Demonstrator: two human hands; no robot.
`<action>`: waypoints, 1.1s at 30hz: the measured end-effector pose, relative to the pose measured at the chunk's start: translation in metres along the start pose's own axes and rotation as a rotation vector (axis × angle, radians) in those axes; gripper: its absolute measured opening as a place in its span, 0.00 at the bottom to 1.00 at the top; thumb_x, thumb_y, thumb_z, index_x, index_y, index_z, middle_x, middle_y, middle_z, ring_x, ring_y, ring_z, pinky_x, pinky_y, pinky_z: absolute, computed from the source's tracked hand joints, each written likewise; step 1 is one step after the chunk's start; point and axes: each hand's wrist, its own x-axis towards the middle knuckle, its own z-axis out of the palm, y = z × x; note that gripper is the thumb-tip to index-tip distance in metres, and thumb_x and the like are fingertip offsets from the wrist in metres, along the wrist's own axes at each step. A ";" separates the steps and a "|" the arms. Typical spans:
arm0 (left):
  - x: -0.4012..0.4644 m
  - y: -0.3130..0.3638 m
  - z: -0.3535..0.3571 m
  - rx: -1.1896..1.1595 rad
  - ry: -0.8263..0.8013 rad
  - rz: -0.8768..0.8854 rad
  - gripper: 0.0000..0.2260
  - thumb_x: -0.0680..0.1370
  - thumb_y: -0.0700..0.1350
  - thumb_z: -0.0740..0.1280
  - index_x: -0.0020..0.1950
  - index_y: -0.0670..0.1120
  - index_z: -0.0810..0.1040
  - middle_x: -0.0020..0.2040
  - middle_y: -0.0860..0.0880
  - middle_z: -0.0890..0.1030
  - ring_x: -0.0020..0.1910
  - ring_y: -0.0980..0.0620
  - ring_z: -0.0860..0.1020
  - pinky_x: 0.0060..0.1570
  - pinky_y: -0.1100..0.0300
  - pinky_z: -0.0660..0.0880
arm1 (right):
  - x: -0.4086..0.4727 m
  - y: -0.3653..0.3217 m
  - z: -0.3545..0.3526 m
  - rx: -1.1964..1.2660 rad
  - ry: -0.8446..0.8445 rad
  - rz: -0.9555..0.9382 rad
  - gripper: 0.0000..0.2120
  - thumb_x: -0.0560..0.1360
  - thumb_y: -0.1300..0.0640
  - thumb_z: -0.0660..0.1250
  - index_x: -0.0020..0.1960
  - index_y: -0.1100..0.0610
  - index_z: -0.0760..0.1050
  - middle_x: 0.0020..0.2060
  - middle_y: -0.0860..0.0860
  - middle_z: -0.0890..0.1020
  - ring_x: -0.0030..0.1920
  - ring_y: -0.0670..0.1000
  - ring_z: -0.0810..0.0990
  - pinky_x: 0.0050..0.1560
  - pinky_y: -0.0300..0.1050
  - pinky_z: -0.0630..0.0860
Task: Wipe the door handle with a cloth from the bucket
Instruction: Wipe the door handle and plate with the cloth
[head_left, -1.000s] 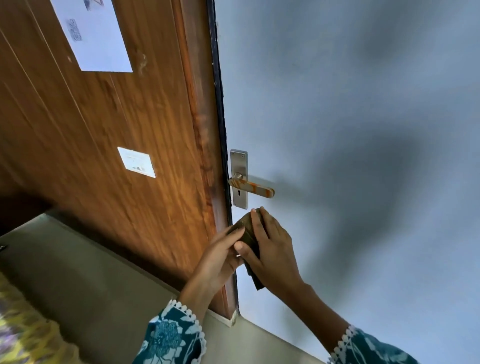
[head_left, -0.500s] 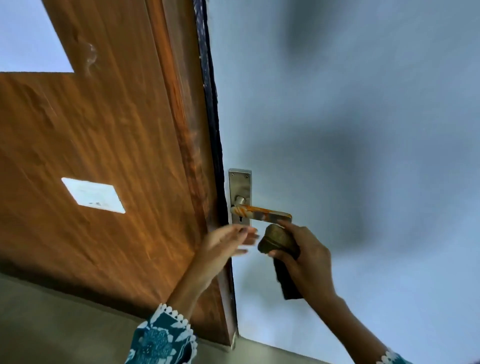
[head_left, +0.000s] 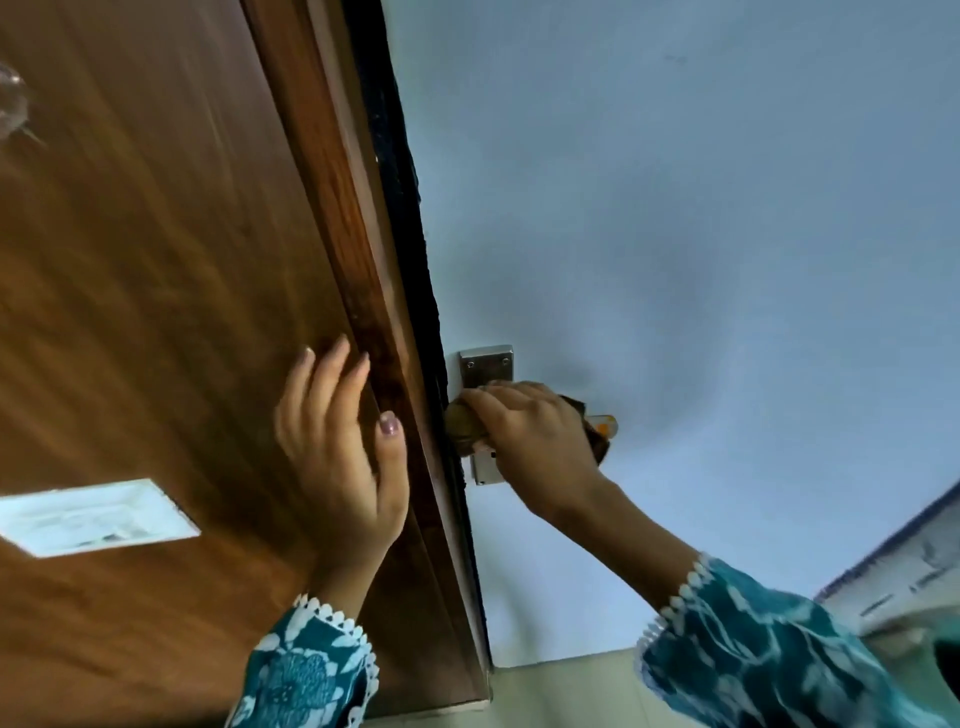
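The door handle (head_left: 605, 421) sticks out from a steel backplate (head_left: 487, 365) on the pale blue door (head_left: 701, 234); only its orange-and-white tip shows. My right hand (head_left: 535, 441) presses a dark brownish cloth (head_left: 464, 422) around the lever, near the plate, covering most of it. My left hand (head_left: 337, 447) lies flat with fingers spread against the brown wooden door frame (head_left: 358, 260), holding nothing. The bucket is out of view.
A wooden panel (head_left: 156, 260) fills the left side, with a white label (head_left: 93, 514) stuck on it. A dark gap runs between frame and door. A white edge of some object (head_left: 893, 577) shows at the lower right. Beige floor lies below.
My right hand lifted the cloth from below the lever onto it. My left hand let go of the cloth and moved left to rest on the wooden frame. The camera has come closer.
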 end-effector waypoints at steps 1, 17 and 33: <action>0.001 -0.004 0.007 0.069 -0.048 0.000 0.20 0.79 0.45 0.56 0.69 0.37 0.66 0.70 0.40 0.65 0.76 0.47 0.55 0.73 0.44 0.52 | 0.002 -0.002 0.007 -0.011 -0.023 0.020 0.16 0.62 0.66 0.70 0.50 0.60 0.81 0.42 0.55 0.86 0.43 0.57 0.85 0.45 0.48 0.80; -0.001 -0.017 0.043 0.406 0.027 0.168 0.28 0.81 0.50 0.52 0.77 0.41 0.45 0.79 0.47 0.42 0.78 0.48 0.45 0.71 0.41 0.37 | -0.022 0.053 -0.009 0.038 -0.080 0.131 0.22 0.59 0.66 0.66 0.52 0.56 0.80 0.40 0.51 0.85 0.38 0.56 0.83 0.34 0.46 0.79; -0.001 -0.023 0.040 0.444 0.047 0.215 0.27 0.81 0.51 0.49 0.77 0.43 0.44 0.79 0.50 0.41 0.78 0.50 0.45 0.72 0.40 0.39 | -0.041 0.079 -0.013 0.011 0.013 0.159 0.20 0.61 0.69 0.68 0.51 0.54 0.80 0.40 0.49 0.85 0.37 0.54 0.83 0.36 0.40 0.74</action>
